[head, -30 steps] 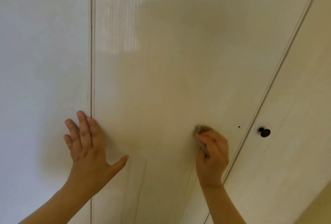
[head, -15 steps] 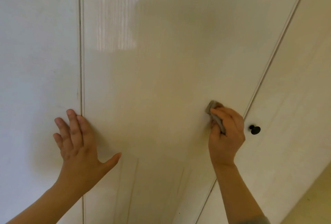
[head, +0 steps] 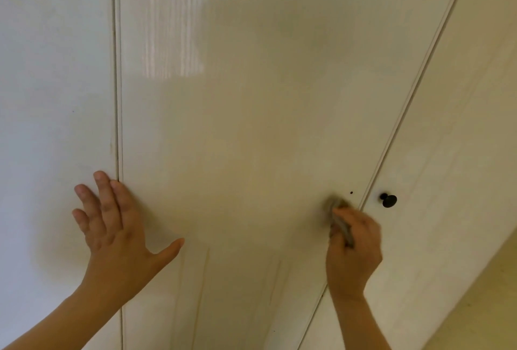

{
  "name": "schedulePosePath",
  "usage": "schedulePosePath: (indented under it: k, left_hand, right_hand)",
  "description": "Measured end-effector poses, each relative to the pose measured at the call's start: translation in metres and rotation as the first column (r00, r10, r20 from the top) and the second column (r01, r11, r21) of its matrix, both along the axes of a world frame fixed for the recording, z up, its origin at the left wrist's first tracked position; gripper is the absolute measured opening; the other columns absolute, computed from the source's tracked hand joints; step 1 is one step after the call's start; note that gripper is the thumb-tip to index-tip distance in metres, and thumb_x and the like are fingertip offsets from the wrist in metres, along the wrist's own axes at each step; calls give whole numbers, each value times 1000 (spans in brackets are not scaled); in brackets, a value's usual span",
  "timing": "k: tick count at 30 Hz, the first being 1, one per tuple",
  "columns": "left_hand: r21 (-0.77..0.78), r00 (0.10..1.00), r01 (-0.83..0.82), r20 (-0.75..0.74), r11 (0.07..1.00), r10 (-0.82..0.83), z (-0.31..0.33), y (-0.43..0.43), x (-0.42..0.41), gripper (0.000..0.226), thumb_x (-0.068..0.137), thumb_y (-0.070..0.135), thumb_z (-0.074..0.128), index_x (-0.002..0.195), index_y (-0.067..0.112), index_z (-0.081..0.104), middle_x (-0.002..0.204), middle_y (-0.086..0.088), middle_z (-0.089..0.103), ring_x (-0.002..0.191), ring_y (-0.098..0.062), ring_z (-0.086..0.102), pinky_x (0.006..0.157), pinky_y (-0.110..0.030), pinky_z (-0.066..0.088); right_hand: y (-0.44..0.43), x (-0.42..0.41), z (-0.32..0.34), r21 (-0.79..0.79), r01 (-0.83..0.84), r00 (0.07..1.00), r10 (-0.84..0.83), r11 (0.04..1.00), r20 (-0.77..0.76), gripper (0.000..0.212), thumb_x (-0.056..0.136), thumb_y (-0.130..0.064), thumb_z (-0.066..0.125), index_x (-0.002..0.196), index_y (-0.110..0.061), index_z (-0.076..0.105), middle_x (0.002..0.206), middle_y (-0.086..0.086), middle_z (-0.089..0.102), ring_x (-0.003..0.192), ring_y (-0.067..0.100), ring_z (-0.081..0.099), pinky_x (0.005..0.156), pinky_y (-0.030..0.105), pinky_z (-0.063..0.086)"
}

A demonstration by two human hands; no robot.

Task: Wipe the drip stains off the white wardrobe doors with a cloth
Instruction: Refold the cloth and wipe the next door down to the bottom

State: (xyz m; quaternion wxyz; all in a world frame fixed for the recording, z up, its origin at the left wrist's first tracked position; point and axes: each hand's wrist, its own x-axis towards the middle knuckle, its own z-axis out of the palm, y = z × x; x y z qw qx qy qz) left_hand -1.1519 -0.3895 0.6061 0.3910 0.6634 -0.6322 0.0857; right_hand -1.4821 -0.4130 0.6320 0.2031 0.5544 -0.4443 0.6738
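Note:
A glossy white wardrobe door [head: 237,131] fills the middle of the view. Thin brownish drip stains [head: 202,282] run down its lower part, between my two hands. My right hand [head: 354,254] grips a small grey cloth [head: 335,208] and presses it against the door near its right edge, just left of the seam. My left hand [head: 114,226] lies flat with spread fingers across the left seam, touching both the middle door and the left door [head: 53,98].
A black round knob [head: 389,200] sticks out of the right door [head: 458,159], just right of the cloth. A small dark hole [head: 351,192] marks the middle door above the cloth. A yellowish wall [head: 486,302] shows at the bottom right.
My right hand with the cloth slid up the door half a second ago and has come back down a little. My left hand has stayed pressed on the left seam.

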Motion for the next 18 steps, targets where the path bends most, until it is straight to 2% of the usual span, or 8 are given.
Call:
schedulePosePath:
  k: [2,4,6,8,10,13,14,18]
  left_hand:
    - [-2,1000,1,10,1000,-1,-1,0,1,133,66,97,19,154,1,-10,162,-16,-22,147,-42,-22,113,-71,4]
    - [-2,1000,3,13,1000,-3,-1,1,2,133,67,97,19,154,1,-10,162,-16,-21,147,-41,-22,113,-70,4]
    - [1,1000,8,4,1000,-8,-1,0,2,133,67,97,19,154,1,-10,162,-15,-21,147,-41,-22,113,-70,4]
    - [4,1000,9,3,1000,-9,-2,0,2,132,67,97,18,155,2,-10,162,-15,-21,147,-41,-22,114,-70,4]
    - [2,1000,15,15,1000,-15,-3,1,2,131,68,96,17,155,2,-8,163,-14,-21,148,-40,-21,114,-69,4]
    - [-8,999,41,10,999,-41,-4,7,7,128,69,95,17,156,4,-6,164,-10,-18,149,-35,-20,116,-65,4]
    - [-15,998,54,11,998,-54,-3,10,9,127,70,95,19,156,6,-6,164,-9,-17,150,-34,-19,116,-63,5]
    - [-14,994,106,2,994,-106,-12,24,21,121,71,76,43,157,7,-5,165,-6,-13,152,-28,-13,116,-62,15]
  right_hand:
    - [-14,-8,31,-65,39,999,-38,997,28,34,76,16,55,101,0,72,105,16,65,101,30,60,92,38,51]
    - [-26,-11,40,-68,46,998,-44,997,36,36,76,17,53,101,-1,71,107,16,63,106,27,58,99,32,48]
    - [-30,-5,21,-41,58,996,-55,997,71,34,77,16,52,99,-1,71,106,15,62,105,26,56,99,22,44]
    - [-24,3,-16,12,50,993,-51,999,110,29,79,13,52,96,0,71,105,14,62,103,29,56,96,21,45]
    - [-12,7,-56,130,32,992,-48,991,119,27,80,11,55,93,-7,71,105,9,61,102,31,57,95,26,48]
    - [9,11,-93,327,-78,981,15,942,192,53,79,18,66,90,-34,65,103,-1,61,99,26,60,84,44,55]
    - [15,14,-95,344,-127,974,52,930,220,55,79,17,66,91,-37,65,103,-2,62,96,26,62,79,49,56]
    - [33,50,-81,302,-248,961,193,921,200,39,82,15,64,95,-22,72,103,-1,62,84,31,65,67,52,57]
